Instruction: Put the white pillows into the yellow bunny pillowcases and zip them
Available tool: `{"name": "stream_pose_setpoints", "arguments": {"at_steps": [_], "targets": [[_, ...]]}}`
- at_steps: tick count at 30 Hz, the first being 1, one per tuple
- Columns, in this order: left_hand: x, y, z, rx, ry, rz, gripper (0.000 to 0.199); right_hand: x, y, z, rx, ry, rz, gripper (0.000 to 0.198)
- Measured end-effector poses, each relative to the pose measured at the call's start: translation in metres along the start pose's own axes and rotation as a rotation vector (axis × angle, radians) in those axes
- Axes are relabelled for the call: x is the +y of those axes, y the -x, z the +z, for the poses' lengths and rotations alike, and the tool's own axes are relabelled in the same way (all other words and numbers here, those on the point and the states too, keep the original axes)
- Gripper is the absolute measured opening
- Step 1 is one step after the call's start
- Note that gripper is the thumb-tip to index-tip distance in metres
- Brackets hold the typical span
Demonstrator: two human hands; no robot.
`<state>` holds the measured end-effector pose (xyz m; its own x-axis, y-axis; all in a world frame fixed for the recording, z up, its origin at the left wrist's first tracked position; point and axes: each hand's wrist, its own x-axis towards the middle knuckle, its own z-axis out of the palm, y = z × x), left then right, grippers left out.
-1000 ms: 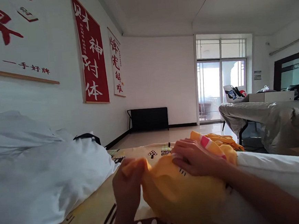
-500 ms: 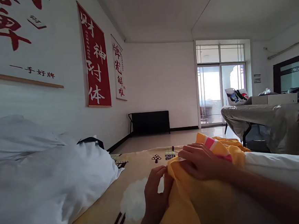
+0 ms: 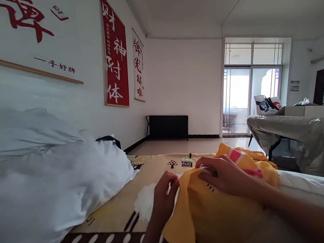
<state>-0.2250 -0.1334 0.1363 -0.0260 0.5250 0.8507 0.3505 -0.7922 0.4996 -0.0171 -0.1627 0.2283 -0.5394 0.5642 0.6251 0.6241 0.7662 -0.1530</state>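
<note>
A yellow cloth cover (image 3: 217, 214) with a pink-and-white patch lies bunched in front of me; it looks like a pillowcase, though I cannot tell for sure. My left hand (image 3: 164, 194) pinches its left edge between thumb and fingers, and a flap hangs below. On the upper edge, just to the right, my right hand (image 3: 226, 172) grips the cloth with bent fingers, back of the hand upward. A white stuffed piece of bedding (image 3: 310, 188) lies beside the cover at the right, partly hidden by my right forearm.
Beneath is a beige and brown patterned blanket (image 3: 112, 200). A large heap of white bedding (image 3: 52, 186) fills the left side, with a black strap behind it. Farther off stand a black panel (image 3: 168, 127) by the wall and a plastic-covered table (image 3: 305, 129).
The view has turned left and tilted down a little. My hands have lifted the cover's edge, so its left flap stands more upright. Both hands keep hold of the cloth.
</note>
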Motion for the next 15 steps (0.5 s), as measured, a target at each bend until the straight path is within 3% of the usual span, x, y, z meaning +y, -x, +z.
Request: {"name": "stream_pose_setpoints", "arguments": {"at_steps": [4,11,15], "targets": [[0.002,-0.001,-0.007,0.031,0.167,-0.003,0.021,-0.006,-0.001,0.001,-0.063,-0.073,-0.123,0.016],[0.027,0.009,-0.008,-0.101,0.317,-0.007,0.014,-0.020,-0.004,0.021,-0.230,-0.073,-0.347,0.017],[0.034,0.010,-0.010,-0.147,0.411,-0.003,0.014,-0.034,0.007,0.020,-0.165,0.101,-0.499,0.017]]}}
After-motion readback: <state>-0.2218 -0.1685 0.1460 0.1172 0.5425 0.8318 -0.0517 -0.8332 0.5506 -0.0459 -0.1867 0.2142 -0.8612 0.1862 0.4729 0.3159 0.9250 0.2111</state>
